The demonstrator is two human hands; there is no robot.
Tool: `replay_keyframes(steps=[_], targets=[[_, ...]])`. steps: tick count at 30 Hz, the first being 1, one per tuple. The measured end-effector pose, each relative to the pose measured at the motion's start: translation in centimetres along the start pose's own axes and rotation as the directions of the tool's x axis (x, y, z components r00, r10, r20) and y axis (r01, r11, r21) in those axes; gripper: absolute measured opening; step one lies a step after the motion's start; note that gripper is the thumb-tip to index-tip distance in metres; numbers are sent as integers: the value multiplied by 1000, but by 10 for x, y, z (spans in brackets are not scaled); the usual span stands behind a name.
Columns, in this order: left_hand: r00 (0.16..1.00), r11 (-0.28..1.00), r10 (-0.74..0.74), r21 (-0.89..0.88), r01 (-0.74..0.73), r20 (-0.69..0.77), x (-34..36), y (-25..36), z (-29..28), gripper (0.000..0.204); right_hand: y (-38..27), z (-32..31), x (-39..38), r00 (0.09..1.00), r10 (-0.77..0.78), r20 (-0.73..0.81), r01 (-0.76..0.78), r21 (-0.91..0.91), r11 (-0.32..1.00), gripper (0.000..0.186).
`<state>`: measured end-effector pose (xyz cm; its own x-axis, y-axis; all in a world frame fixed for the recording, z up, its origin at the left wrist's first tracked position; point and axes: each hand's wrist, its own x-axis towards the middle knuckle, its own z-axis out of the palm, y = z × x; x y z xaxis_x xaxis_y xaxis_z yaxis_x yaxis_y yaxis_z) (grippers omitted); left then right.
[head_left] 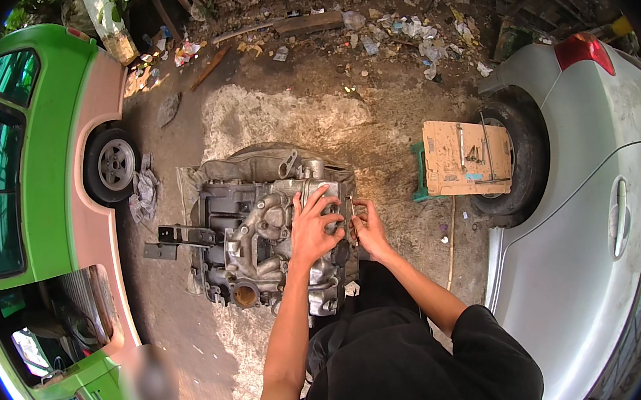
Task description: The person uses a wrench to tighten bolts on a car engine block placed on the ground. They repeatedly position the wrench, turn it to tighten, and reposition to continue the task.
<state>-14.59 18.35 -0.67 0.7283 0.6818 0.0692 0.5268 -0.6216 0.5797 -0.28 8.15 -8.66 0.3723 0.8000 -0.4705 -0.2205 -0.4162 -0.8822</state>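
A grey metal car engine (251, 241) lies in front of me, with curved intake pipes on top and a round brass-coloured opening (245, 294) near its lower edge. My left hand (314, 229) rests on the engine's right part, its fingers curved and spread apart over the metal. Close by, at the right end of the engine, my right hand (370, 230) is closed with thumb and fingers around a slim metal tool, wrench-like in shape (352, 214). The tool stands along the engine's side; its lower part is hidden by the fingers.
A cardboard sheet (444, 159) with several tools on it lies over a green stool (418, 171) at the right. Beyond is a silver car (572, 253); a green and pink vehicle (49, 187) stands left. A dark metal bracket (177, 237) juts from the engine. Litter covers the far ground.
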Motion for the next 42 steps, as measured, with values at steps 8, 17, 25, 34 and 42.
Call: replay_keyframes(steps=[8, 17, 25, 34, 42], targets=[[1000, 1000, 1, 4, -1, 0, 0, 1, 0, 15, -6, 5, -1, 1000, 17, 5, -17, -63, 998, 41], [1000, 1000, 7, -9, -7, -11, 1, 1, -1, 15, 14, 5, 4, 995, -42, 88, 50, -82, 995, 45], [1000, 1000, 3, -12, -3, -10, 0, 0, -1, 14, 48, -22, 30, 987, 71, 147, -78, 41, 996, 28], [1000, 1000, 7, -11, -7, -10, 0, -1, 1, 14, -29, -61, 155, 755, -152, 637, 624, -628, 466, 33], [1000, 1000, -5, -15, 4, -26, -1, -3, 3, 16, -131, -58, 162, 770, -381, 511, 598, -786, 154, 31]])
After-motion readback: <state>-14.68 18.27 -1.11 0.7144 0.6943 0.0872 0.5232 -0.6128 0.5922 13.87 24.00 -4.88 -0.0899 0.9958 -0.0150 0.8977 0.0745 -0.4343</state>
